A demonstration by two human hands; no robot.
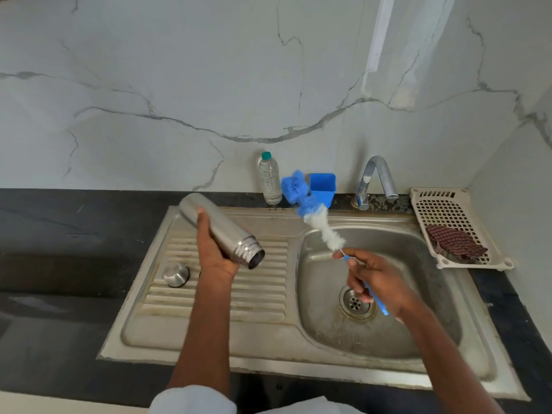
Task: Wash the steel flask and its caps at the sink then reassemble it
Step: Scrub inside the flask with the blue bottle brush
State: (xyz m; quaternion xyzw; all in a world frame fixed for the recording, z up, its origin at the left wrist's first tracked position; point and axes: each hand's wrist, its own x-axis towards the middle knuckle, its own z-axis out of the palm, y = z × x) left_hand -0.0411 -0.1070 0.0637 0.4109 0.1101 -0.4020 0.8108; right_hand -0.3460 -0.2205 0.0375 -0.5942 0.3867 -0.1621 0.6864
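Sleeves in white sit right at the bottom edge, closest to me. Going left to right: a steel cap rests on the ribbed drainboard, just left of my left forearm and apart from it. My left hand has its fingers wrapped around the steel flask, which is tilted over the drainboard with its open threaded mouth pointing down-right toward the sink basin. My right hand hovers over the basin with its fingers clamped on the blue handle of a bottle brush, bristles angled up-left, near the flask mouth but not touching. Beyond the fingers on the dark counter: a plastic water bottle, a blue cup, the tap, and a beige tray holding a checked cloth.
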